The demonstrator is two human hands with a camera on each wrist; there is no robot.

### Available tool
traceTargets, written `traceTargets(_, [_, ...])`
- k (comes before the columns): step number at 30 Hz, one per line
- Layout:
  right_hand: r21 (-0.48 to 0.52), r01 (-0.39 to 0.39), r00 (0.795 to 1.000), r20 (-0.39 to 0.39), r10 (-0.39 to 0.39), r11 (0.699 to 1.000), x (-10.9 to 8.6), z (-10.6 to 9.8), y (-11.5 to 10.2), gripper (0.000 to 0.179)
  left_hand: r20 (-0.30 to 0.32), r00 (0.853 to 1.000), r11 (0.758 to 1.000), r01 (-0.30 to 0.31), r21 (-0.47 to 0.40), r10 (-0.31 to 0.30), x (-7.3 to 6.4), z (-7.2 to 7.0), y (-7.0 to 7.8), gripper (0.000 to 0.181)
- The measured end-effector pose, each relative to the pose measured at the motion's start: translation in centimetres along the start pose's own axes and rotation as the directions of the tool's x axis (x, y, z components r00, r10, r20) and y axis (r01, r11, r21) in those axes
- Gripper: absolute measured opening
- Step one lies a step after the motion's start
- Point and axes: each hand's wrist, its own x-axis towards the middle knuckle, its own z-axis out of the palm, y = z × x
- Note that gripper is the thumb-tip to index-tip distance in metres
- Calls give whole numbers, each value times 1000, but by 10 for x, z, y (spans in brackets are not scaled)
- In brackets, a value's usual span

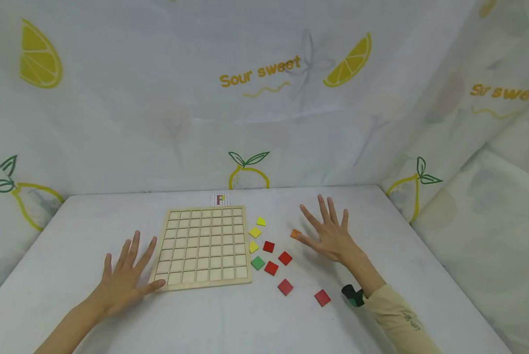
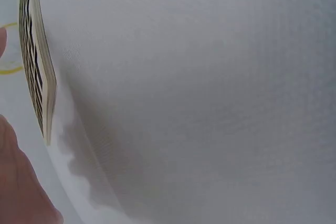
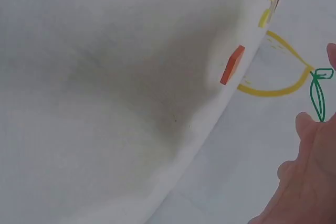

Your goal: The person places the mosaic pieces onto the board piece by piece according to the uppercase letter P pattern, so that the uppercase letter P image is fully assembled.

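My left hand (image 1: 121,282) is spread with straight fingers beside the wooden grid board (image 1: 203,285), its thumb overlapping the board's near left corner in the head view. Nothing is in it. On the right, my other hand (image 1: 330,236) is also spread and holds nothing; its thumb tip overlaps an orange tile (image 1: 295,234). In the right wrist view the orange tile (image 3: 232,65) lies on the table apart from the hand (image 3: 310,177). Between board and right hand lie several red tiles (image 1: 285,258), a green tile (image 1: 257,263) and yellow pieces (image 1: 255,232).
A small printed grid card (image 1: 220,199) lies behind the board. Two red tiles, one (image 1: 322,298) farther right, lie nearer the front. A dark strap-like wrist camera (image 1: 353,295) hangs by the right wrist. A white lemon-print cloth (image 1: 158,123) rises behind the table.
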Motion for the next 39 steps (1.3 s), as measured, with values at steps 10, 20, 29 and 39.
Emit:
traceTargets(10, [118, 169, 985, 15, -172, 979, 15, 1, -15, 71, -60, 981, 983, -181, 21, 182, 2, 7, -14, 70])
traceTargets(20, [495, 143, 971, 99, -219, 857, 51, 4, -14, 50, -21, 976, 971, -218, -98, 217, 16, -11, -24, 57])
traceTargets(29, [674, 69, 954, 172, -247, 735, 76, 9, -22, 44, 119, 981, 901, -89, -424, 153, 24, -13, -19, 63])
traceTargets(39, [821, -75, 909, 290, -300, 566, 101, 28, -17, 44, 116, 982, 890, -79, -448, 146, 19, -13, -18, 35])
